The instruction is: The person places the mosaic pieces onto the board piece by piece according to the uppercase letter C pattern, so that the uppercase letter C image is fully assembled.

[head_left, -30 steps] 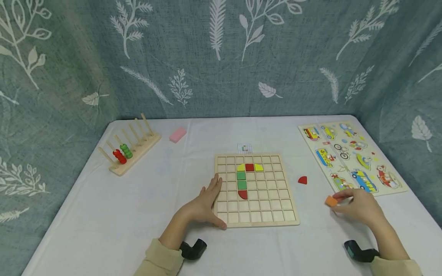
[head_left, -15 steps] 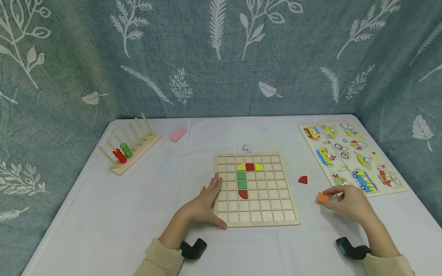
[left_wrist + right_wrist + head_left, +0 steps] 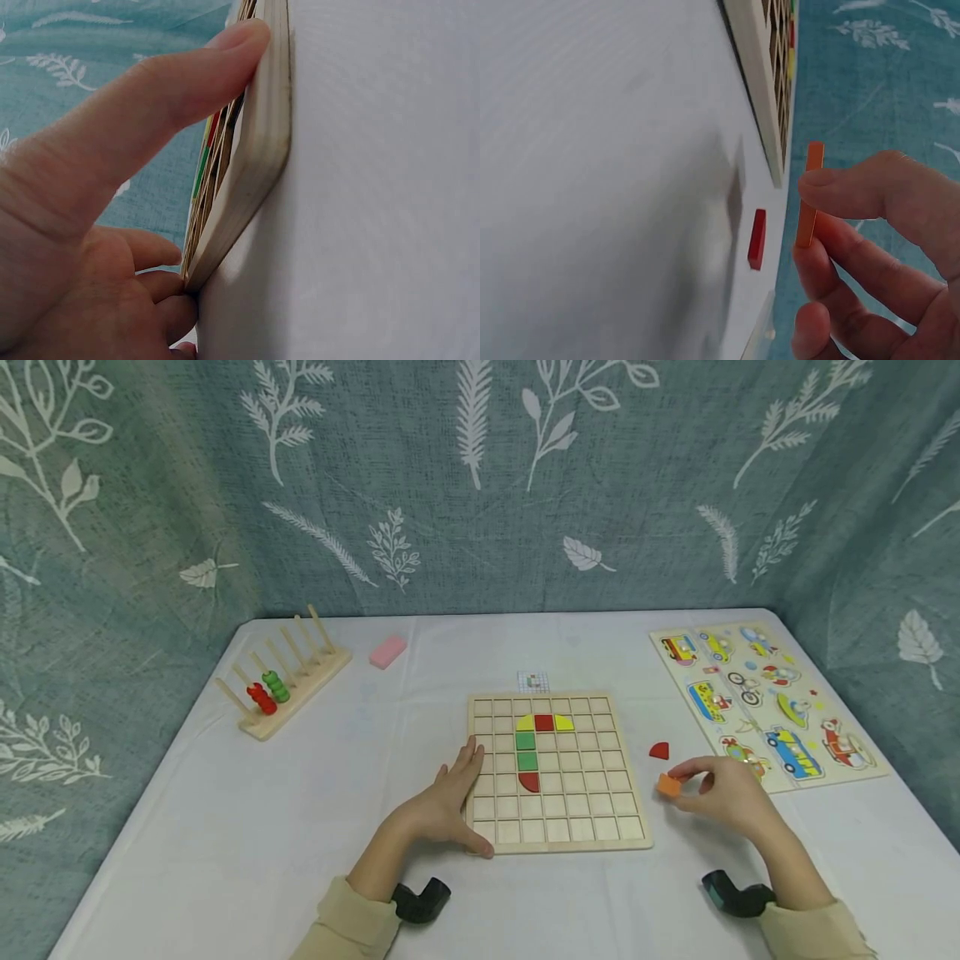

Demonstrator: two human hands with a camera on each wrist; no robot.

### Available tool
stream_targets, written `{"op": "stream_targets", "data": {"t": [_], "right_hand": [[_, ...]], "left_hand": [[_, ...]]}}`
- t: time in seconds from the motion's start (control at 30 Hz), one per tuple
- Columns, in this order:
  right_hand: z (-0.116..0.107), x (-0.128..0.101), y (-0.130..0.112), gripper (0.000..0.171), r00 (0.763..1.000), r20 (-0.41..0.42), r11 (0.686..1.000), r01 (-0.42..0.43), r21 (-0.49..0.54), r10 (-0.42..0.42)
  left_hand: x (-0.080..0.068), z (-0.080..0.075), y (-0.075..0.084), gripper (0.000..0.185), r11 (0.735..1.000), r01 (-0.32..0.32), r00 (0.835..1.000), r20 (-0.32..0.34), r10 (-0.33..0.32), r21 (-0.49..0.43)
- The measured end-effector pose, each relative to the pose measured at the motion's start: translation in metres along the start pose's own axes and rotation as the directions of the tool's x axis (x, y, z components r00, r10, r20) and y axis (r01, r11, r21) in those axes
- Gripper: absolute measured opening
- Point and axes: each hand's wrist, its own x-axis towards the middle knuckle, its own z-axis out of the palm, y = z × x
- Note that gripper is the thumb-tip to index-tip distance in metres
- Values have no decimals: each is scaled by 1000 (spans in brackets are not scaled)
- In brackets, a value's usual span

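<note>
My right hand (image 3: pixel 723 793) pinches a small, flat orange square tile (image 3: pixel 669 785) between thumb and fingers, above the cloth to the right of the wooden grid board (image 3: pixel 592 832). In the right wrist view the orange tile (image 3: pixel 810 202) shows edge-on, raised off the table. My left hand (image 3: pixel 442 806) rests on the board's left side, fingers spread along the edge and thumb on the near-left corner. On the grid lie yellow quarter-rounds (image 3: pixel 564 723), a red square (image 3: pixel 543 722), green squares (image 3: pixel 527 751) and a red quarter-round (image 3: pixel 528 782).
A loose red quarter-round (image 3: pixel 659 751) lies right of the board. Behind the board is a small printed card (image 3: pixel 533 682). A picture puzzle board (image 3: pixel 697 672) sits at the right. Back left stand a peg rack (image 3: pixel 311 683) with red and green beads and a pink block (image 3: pixel 387 652).
My right hand has carried the orange tile leftward, from beside the puzzle board to near the loose red piece and the grid board. My left hand has stayed in place.
</note>
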Motion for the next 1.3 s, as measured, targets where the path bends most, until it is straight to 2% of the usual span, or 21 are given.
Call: {"op": "stream_targets", "data": {"t": [0.27,0.57,1.1,1.3], "right_hand": [[5,7,-8,25,996,-28,996,87,-16,-88],[12,12,-22,28,996,-8,996,84,22,-84],[25,21,-46,28,985,6,982,171,84,-172],[32,25,-55,28,984,28,979,172,110,-176]], "left_hand": [[1,1,0,129,1000,11,1000,3,-11,4],[0,1,-2,129,1000,5,1000,3,-5,7],[2,1,-1,129,1000,17,1000,4,-17,8],[2,1,-1,129,1000,12,1000,6,-12,9]]}}
